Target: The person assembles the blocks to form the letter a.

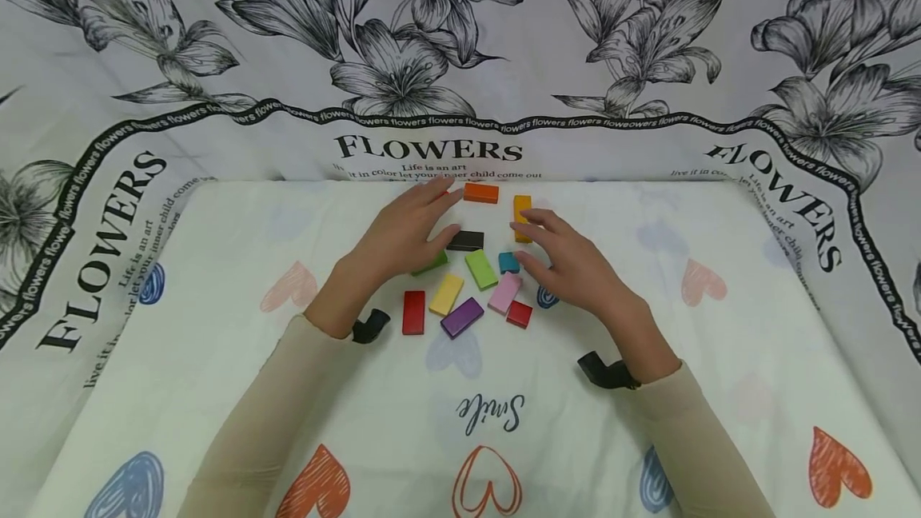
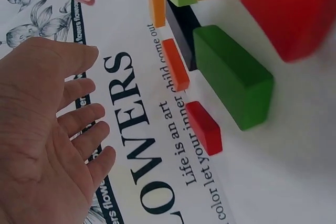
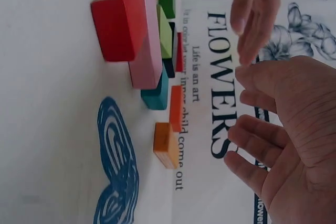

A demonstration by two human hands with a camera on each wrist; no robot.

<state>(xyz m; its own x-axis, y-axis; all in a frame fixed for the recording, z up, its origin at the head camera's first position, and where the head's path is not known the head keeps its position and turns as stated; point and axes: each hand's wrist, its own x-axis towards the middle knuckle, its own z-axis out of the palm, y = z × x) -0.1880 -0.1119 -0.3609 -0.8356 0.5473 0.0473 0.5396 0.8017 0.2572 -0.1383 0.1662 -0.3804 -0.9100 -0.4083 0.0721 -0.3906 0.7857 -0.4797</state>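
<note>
Small coloured blocks lie loosely grouped on the cloth. My left hand (image 1: 401,232) hovers over the group's left side, fingers loosely bent and holding nothing. Under it a green block (image 2: 233,77) is partly hidden in the head view, and a red block (image 2: 204,127) lies near the fingers. Beside that hand are a black block (image 1: 465,241) and an orange-red block (image 1: 480,193). My right hand (image 1: 576,266) is over the right side, fingers spread and nothing held. Its fingertips overlap an orange block (image 1: 522,219) in the head view, with a teal block (image 1: 508,262) by the thumb.
Nearer me lie a light green block (image 1: 481,270), a yellow block (image 1: 447,294), a purple block (image 1: 462,318), a pink block (image 1: 505,293) and more red blocks, one at the left (image 1: 413,312). Behind hangs a flower-printed cloth (image 1: 633,150). Black straps (image 1: 604,372) circle the wrists.
</note>
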